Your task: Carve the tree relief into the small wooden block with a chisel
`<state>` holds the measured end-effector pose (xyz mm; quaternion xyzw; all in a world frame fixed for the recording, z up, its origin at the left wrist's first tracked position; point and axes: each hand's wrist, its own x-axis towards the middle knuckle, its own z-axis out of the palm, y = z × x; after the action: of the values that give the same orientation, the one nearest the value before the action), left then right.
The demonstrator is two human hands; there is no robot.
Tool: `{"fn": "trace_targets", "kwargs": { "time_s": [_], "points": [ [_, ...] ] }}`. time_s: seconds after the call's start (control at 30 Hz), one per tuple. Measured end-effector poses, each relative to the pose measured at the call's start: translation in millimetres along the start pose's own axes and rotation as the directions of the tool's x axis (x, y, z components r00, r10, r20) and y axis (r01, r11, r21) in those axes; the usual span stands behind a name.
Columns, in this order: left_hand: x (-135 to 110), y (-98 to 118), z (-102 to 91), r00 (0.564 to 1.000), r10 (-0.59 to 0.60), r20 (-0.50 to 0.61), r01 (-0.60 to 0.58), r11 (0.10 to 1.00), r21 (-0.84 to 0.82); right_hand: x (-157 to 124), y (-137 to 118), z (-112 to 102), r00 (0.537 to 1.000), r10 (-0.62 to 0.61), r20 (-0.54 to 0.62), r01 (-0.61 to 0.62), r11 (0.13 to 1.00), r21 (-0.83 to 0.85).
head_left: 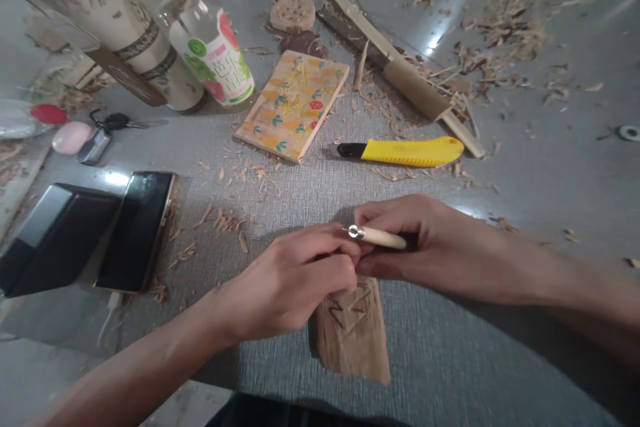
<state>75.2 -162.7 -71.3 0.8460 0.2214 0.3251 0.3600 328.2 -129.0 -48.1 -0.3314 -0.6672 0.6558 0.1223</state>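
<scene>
A small wooden block (pixel 351 350) with dark angular lines cut into its face lies on the table below my hands. My left hand (pixel 300 270) is curled over the block's upper part, its fingers covering that end. Beside it, fingertips close against the left hand's, my right hand (pixel 405 233) grips a slim wooden-handled carving tool (pixel 383 238). A metal collar with a thin point shows at the tool's left end; the other end is hidden in the right hand. Beyond the hands lies a yellow utility knife (pixel 413 151).
A painted board (pixel 295 105), a round wooden piece (pixel 293 14) and a long wooden stick (pixel 360 30) lie farther back. A bottle (pixel 215 57) and tumbler (pixel 145 33) stand at the upper left. At left are a phone (pixel 135 230) and a dark folded case (pixel 55 237). Wood shavings (pixel 500 40) are scattered about.
</scene>
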Motion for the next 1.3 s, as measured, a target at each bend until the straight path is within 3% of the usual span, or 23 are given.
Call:
{"fn": "trace_targets", "kwargs": {
  "time_s": [0.2,0.43,0.73,0.97,1.17,1.3],
  "points": [
    [0,-1,-2.0,1.0,-0.006,0.012,0.005,1.0,0.026,-1,1,2,0.999,-0.022,-0.042,0.019,0.997,-0.068],
    [-3,0,-0.8,0.999,0.038,0.017,-0.038,0.998,0.047,-4,-2,3,0.99,0.117,0.08,-0.117,0.993,-0.003],
    [-6,-1,0.5,0.999,0.037,0.013,-0.037,0.997,0.065,-6,-1,3,0.975,0.204,0.09,-0.202,0.979,-0.03],
    [-6,-3,-0.4,0.999,0.027,0.028,-0.029,0.998,0.064,-11,-12,6,0.968,0.237,-0.087,-0.25,0.95,-0.188],
    [-3,-2,-0.9,1.0,0.019,0.023,-0.022,0.993,0.119,-9,-12,9,0.984,0.168,-0.055,-0.175,0.97,-0.171],
    [-1,-1,-2.2,0.998,-0.043,0.042,0.038,0.994,0.103,-8,-7,11,0.984,0.154,-0.093,-0.172,0.953,-0.249]
  ]
}}
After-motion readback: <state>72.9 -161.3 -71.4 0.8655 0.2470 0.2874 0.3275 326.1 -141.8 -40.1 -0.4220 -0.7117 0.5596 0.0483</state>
